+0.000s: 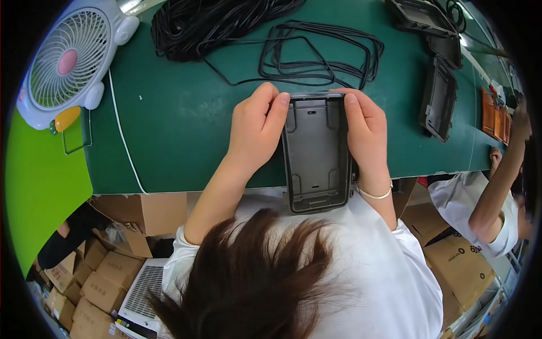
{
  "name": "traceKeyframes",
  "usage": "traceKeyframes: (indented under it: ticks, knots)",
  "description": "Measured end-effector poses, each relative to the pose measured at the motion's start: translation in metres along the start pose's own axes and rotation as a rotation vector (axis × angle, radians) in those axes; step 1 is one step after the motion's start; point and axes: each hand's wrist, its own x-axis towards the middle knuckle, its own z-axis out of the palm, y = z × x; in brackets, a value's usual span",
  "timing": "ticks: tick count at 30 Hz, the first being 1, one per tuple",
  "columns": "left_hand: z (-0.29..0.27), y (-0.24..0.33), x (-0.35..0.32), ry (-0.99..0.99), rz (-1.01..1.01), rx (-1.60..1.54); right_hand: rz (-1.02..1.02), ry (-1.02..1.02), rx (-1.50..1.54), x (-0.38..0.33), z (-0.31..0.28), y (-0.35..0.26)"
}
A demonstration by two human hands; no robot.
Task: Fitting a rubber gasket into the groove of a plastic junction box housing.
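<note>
Between my two hands is a black plastic box shell, long and rectangular, its hollow inside facing up and its near end close to my white shirt. My left hand grips the far left corner, thumb on the rim. On the far right corner my right hand is closed in the same way, with a pale bracelet on the wrist. The fingers under the far edge are partly hidden. Just beyond the box lies a loosely coiled black cable on the green table.
A big bundle of black cable lies at the back. A white fan stands at the left. More black box shells lie at the right, near an orange holder. Another person's arm is at far right. Cardboard boxes are stacked below left.
</note>
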Motion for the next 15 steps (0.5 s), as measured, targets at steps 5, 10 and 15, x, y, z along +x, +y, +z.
traceKeyframes:
  ticks: [5,10,15]
  knots:
    - [0.001,-0.002,0.0,0.005,0.002,0.012,-0.102,-0.022,-0.227,0.001,-0.001,0.001]
    - [-0.001,0.0,0.0,0.024,-0.044,-0.064,0.147,-0.15,0.201,0.007,-0.019,0.002]
    - [0.0,-0.002,-0.002,0.001,-0.016,0.011,-0.082,-0.108,-0.215,-0.005,-0.008,0.005]
